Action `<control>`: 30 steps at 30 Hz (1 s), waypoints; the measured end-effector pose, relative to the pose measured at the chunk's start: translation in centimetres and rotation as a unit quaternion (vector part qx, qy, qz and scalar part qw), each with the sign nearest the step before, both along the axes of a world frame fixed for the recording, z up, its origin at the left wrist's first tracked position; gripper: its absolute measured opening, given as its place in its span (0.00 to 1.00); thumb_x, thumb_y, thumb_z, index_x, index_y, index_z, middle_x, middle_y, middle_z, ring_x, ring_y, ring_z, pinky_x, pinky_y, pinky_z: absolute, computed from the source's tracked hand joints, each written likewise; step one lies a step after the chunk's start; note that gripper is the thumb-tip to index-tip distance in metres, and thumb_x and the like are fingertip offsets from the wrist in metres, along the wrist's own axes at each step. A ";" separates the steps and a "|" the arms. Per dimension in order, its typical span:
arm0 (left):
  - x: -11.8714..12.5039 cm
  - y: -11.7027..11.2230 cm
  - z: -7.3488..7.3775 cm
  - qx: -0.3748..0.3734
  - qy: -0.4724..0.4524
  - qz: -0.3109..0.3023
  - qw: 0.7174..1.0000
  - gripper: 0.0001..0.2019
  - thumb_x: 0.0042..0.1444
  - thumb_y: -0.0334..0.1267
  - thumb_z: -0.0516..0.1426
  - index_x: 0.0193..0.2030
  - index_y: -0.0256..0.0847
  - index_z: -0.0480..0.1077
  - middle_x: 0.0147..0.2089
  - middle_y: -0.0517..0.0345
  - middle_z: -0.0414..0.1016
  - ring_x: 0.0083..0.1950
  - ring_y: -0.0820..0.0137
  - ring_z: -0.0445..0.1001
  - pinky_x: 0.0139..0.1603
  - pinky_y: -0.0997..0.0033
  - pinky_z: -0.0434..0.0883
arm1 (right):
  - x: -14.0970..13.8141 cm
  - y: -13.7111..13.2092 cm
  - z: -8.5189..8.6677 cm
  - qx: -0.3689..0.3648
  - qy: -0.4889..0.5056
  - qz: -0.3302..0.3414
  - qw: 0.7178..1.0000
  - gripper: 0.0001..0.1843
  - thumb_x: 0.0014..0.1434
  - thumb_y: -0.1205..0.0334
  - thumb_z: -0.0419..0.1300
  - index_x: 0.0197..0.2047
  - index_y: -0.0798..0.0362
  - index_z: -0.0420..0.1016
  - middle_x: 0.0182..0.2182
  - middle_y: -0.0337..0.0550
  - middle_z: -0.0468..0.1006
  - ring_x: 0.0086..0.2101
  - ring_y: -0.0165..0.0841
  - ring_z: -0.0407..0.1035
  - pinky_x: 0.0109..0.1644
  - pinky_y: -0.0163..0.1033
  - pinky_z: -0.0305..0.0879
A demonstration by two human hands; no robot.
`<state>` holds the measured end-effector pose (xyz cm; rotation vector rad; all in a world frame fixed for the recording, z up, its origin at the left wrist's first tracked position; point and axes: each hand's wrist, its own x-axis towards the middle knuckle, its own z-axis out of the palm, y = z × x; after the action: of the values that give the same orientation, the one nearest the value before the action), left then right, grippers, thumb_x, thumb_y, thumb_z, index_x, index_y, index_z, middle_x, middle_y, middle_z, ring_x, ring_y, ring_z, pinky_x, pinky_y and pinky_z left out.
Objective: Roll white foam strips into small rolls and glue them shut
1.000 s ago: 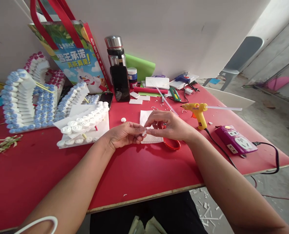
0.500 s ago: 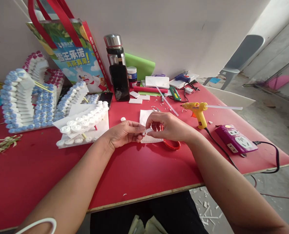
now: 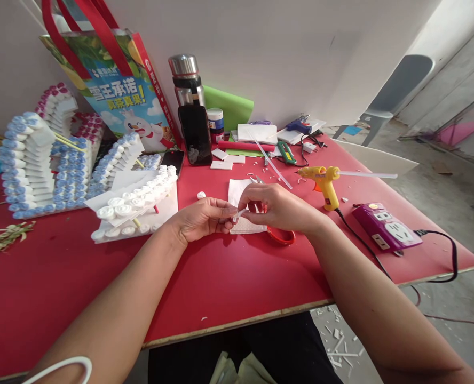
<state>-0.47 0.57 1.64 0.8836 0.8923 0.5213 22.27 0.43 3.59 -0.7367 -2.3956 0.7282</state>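
Fingers of the bare left hand pinch one end of a small, narrow white strip; fingers of the bare right hand grasp its other end. Strip position: between the two hands, above a folded white paper sheet on the red-topped table. Red-handled scissors: partly hidden by the right hand. Small white rolled rosette: on the table, just beyond the left hand. White structure with rows of rosettes: left of it. Yellow plastic glue gun, clear stick inserted: right of the right hand.
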 end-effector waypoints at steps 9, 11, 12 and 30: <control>0.0 0.0 0.1 -0.002 -0.004 -0.004 1.000 0.12 0.47 0.37 0.72 0.30 0.29 0.78 0.29 0.52 0.76 0.25 0.76 0.71 0.27 0.77 0.72 | -0.1 0.0 0.1 0.029 0.007 0.009 1.000 0.04 0.64 0.66 0.60 0.40 0.54 0.78 0.34 0.43 0.79 0.34 0.31 0.69 0.39 0.38 0.65; 0.0 0.0 0.0 0.000 0.002 -0.008 1.000 0.12 0.47 0.37 0.71 0.30 0.29 0.78 0.29 0.52 0.75 0.25 0.76 0.71 0.27 0.77 0.72 | -0.1 0.0 0.2 0.041 0.014 0.011 0.999 0.05 0.65 0.66 0.59 0.39 0.54 0.78 0.34 0.43 0.79 0.33 0.31 0.69 0.39 0.38 0.65; 0.0 0.0 0.0 0.003 0.010 -0.011 1.000 0.12 0.47 0.37 0.71 0.31 0.29 0.79 0.28 0.52 0.75 0.25 0.76 0.71 0.27 0.77 0.72 | -0.2 -0.1 0.2 0.045 0.015 0.012 0.999 0.06 0.65 0.66 0.59 0.38 0.54 0.78 0.33 0.43 0.79 0.33 0.31 0.69 0.39 0.38 0.64; 0.3 -0.2 0.3 0.021 0.013 0.005 1.000 0.12 0.45 0.36 0.72 0.28 0.29 0.78 0.28 0.53 0.74 0.25 0.77 0.70 0.27 0.77 0.72 | -0.3 -0.5 0.4 -0.042 0.044 -0.026 0.998 0.07 0.62 0.66 0.61 0.43 0.54 0.80 0.35 0.43 0.80 0.32 0.29 0.69 0.38 0.36 0.67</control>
<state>-0.21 0.37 1.89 0.9268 0.9115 0.5405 21.95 -0.12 3.95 -0.7815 -2.2711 0.8263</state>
